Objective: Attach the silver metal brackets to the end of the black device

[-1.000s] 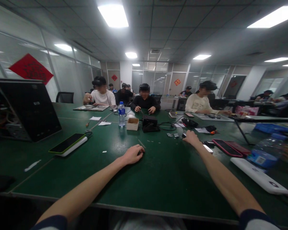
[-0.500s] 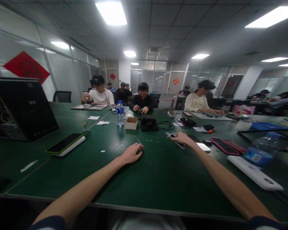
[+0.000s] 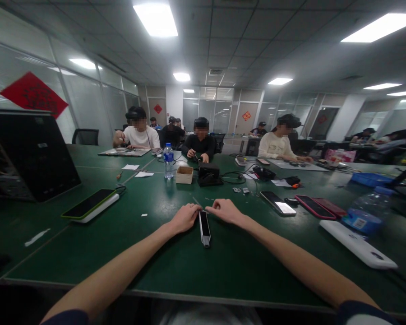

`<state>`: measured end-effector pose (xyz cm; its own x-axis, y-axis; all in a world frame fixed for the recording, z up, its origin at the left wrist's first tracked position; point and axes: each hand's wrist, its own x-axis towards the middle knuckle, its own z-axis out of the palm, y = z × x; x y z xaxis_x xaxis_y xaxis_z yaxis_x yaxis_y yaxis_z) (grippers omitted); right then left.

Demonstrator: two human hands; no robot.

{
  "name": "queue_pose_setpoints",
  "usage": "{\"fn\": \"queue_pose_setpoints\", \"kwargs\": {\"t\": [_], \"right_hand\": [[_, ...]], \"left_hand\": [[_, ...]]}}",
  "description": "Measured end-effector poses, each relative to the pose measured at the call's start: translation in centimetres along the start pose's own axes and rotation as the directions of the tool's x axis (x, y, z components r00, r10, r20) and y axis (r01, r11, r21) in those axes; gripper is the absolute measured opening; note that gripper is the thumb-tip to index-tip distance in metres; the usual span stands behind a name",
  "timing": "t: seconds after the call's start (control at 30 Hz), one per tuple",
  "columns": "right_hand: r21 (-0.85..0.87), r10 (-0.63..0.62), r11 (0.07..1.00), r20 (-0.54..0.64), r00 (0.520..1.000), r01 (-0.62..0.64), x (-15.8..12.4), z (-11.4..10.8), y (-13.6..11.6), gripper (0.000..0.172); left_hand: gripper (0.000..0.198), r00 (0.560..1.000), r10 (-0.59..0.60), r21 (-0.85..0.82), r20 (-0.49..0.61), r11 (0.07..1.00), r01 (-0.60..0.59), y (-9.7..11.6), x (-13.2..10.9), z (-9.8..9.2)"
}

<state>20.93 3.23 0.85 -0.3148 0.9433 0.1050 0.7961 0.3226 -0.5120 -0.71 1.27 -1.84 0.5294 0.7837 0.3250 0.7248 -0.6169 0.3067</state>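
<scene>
In a long open-plan office under ceiling lights, a green bench stretches ahead of the wearer, with seated co-workers along its far side. On it stand a dark tilted panel, a water bottle, a cardboard box and a black cabled unit. Phones lie to the right near a long white case, and tiny circuit boards sit further off. The handling at this moment is at the near middle of the bench, where a slim black device with a pale tip lies flat, its long axis pointing toward the wearer, between the left hand and the right hand. Both hands rest palm down, reaching toward its far end, and neither wraps around it. Lifting it would call for fingers closing on its narrow sides. Whether the fingertips touch it is too small to tell, and its upper face is hard to make out.
</scene>
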Motion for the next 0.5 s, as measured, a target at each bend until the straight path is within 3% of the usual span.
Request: {"fn": "queue_pose_setpoints", "kwargs": {"t": [0.03, 0.1, 0.17, 0.23, 0.33, 0.5], "right_hand": [[-0.036, 0.02, 0.999, -0.114, 0.993, -0.024, 0.7, -0.7, 1.5, 0.044], [-0.066, 0.093, 0.992, -0.209, 0.973, -0.109, 2.0, -2.3, 5.3, 0.048], [-0.08, 0.223, 0.962, -0.314, 0.923, -0.26, 3.2, -3.7, 9.3, 0.054], [-0.069, 0.347, 0.92, -0.319, 0.882, -0.387, 4.2, -4.6, 13.0, 0.062], [-0.062, 0.412, 0.895, -0.265, 0.872, -0.442, 5.0, -5.1, 16.5, 0.063], [-0.037, 0.424, 0.894, -0.256, 0.868, -0.448, 5.9, -4.9, 18.2, 0.065]], "left_hand": [[0.025, 1.0, -0.002, 0.001, -0.001, 1.0, 0.002, 0.0, 0.0, 0.0], [0.023, 1.0, -0.006, -0.005, -0.004, 1.0, 0.006, 0.0, 0.0, 0.1], [0.022, 1.0, -0.004, -0.013, -0.008, 1.0, 0.004, 0.0, 0.0, 0.1], [0.022, 1.0, 0.002, -0.016, -0.011, 1.0, -0.002, 0.0, 0.0, 0.1], [0.024, 1.0, 0.003, -0.018, -0.007, 1.0, -0.003, 0.1, 0.0, 0.0], [0.024, 1.0, -0.013, -0.017, 0.011, 1.0, 0.013, 0.2, 0.0, -0.1]]}}
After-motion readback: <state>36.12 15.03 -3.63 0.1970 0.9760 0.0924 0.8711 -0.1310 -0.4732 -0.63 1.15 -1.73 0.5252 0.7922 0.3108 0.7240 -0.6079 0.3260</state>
